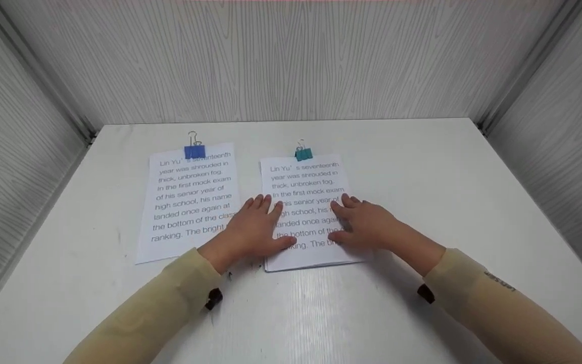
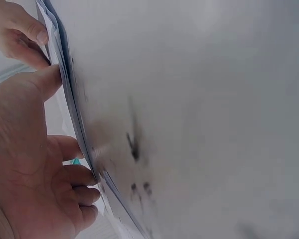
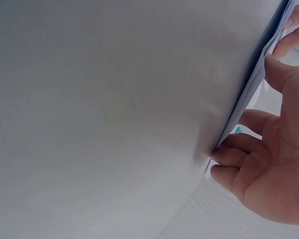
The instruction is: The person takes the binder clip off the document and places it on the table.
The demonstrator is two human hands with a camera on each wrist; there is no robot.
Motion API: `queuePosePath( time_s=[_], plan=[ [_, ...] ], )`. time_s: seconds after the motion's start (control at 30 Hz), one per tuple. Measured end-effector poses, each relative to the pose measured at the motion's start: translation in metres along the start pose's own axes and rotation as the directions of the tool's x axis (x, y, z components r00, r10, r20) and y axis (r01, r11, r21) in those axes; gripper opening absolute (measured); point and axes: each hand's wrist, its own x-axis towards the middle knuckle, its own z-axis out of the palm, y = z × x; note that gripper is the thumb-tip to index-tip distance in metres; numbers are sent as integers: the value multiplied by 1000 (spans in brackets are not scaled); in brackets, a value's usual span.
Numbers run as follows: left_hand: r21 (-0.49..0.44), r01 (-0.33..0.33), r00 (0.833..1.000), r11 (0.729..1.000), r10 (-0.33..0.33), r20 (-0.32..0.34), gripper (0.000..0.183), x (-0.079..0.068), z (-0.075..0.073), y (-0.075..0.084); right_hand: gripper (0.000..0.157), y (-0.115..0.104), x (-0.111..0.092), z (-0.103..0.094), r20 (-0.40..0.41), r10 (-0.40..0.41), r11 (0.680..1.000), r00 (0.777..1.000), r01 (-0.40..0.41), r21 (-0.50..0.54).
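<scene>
A stack of printed sheets (image 1: 301, 259) lies flat on the white table, with a teal binder clip (image 1: 303, 153) on its top edge. My left hand (image 1: 253, 230) rests on the stack's left edge, thumb and fingers spread. On the opposite edge rests my right hand (image 1: 372, 226), its thumb and fingertips touching the top page. Both wrist views show the left palm (image 2: 30, 164) and right palm (image 3: 274, 169) beside the layered paper edges. Left of this stack lies another set of printed sheets (image 1: 170, 247), held at the top by a blue binder clip (image 1: 195, 151).
The white table (image 1: 473, 212) extends on both sides and in front of the papers. Grey wood-grain panels (image 1: 291, 60) enclose it at the back and sides. Small dark marks (image 2: 134, 149) show on the tabletop near the left hand.
</scene>
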Motion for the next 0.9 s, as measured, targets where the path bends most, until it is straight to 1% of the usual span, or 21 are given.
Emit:
queuePosePath(
  time_s=[0.2, 0.37, 0.6, 0.9],
  plan=[
    [13, -16, 1000, 1000, 17, -16, 96, -5, 5, 10, 85, -1, -17, 5, -28, 6, 1000, 1000, -6, 0],
    [-2, -20, 1000, 1000, 20, -20, 97, -11, 12, 18, 84, -2, -31, 10, -38, 9, 1000, 999, -8, 16],
    [-10, -33, 999, 999, 33, -29, 97, -19, 18, 29, 83, -3, -49, 18, -62, 12, 1000, 998, -11, 26],
    [-25, -57, 998, 998, 56, -38, 97, -30, 23, 41, 83, -5, -69, 23, -71, 12, 1000, 997, -10, 25]
  ],
)
